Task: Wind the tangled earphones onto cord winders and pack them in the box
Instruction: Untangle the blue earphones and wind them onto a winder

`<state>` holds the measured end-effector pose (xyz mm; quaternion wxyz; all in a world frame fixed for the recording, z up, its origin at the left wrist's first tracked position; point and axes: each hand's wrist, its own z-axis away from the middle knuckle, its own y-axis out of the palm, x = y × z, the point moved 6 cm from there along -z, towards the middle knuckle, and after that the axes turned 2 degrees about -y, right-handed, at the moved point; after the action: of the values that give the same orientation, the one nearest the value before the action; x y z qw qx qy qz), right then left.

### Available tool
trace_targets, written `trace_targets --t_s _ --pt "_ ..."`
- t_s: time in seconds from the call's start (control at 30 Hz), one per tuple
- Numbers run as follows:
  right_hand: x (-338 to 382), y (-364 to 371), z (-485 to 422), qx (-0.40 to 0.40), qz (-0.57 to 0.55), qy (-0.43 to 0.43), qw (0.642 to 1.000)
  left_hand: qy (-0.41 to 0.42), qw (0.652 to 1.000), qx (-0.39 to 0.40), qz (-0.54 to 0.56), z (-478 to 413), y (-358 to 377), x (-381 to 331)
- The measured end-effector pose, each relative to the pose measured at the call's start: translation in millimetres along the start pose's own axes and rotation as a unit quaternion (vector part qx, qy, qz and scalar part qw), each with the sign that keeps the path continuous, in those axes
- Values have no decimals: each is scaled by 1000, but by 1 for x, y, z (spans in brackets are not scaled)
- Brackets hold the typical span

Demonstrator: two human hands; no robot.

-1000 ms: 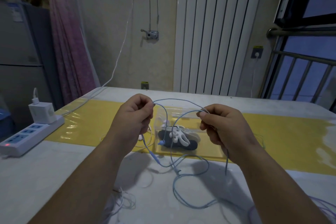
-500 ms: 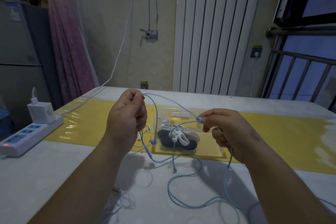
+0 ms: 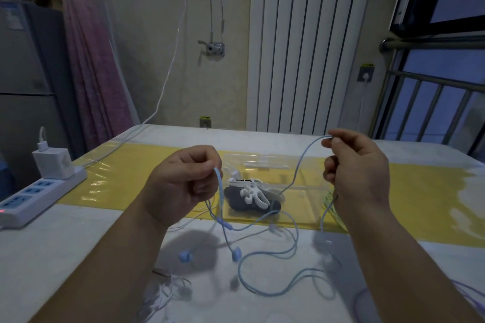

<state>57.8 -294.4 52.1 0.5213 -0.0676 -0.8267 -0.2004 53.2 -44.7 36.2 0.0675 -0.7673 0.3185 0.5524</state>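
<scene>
My left hand [image 3: 181,183] pinches the light blue earphone cord [image 3: 265,254] above the table, with two blue earbuds [image 3: 236,253] dangling below it. My right hand [image 3: 354,173] pinches the same cord higher up and further right, and the cord runs slack between the hands and loops on the table. Behind the hands lies a clear plastic box [image 3: 296,178] holding white cord winders [image 3: 253,193] and a dark one. A white tangled earphone [image 3: 168,294] lies near my left forearm.
A white power strip [image 3: 39,196] with a charger plugged in sits at the table's left edge. A yellow mat [image 3: 420,196] crosses the table under the box. A purple cord [image 3: 469,296] shows at the lower right. A radiator and window rail stand behind.
My hands have moved apart: the right rose and went right, drawing the blue cord out. The earbuds dropped free and now hang below my left hand.
</scene>
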Motion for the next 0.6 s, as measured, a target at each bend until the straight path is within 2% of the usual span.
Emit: trace_targets --t_s 0.07,0.2,0.33,0.4,0.5,0.6 --pt "0 2 1 11 -23 1 1000 -10 999 14 -48 0 2 2" --pt "0 21 10 112 -22 32 993 2 981 18 -193 -2 9 6" --pt "0 37 23 187 24 26 982 11 955 -88 -283 -6 4 9" --pt "0 44 29 205 29 18 978 8 939 -107 -325 -8 4 13" --pt "2 54 38 251 32 12 967 -12 941 -113 -319 -10 8 19" --pt "7 56 43 275 21 12 961 5 925 -172 -340 -11 5 17"
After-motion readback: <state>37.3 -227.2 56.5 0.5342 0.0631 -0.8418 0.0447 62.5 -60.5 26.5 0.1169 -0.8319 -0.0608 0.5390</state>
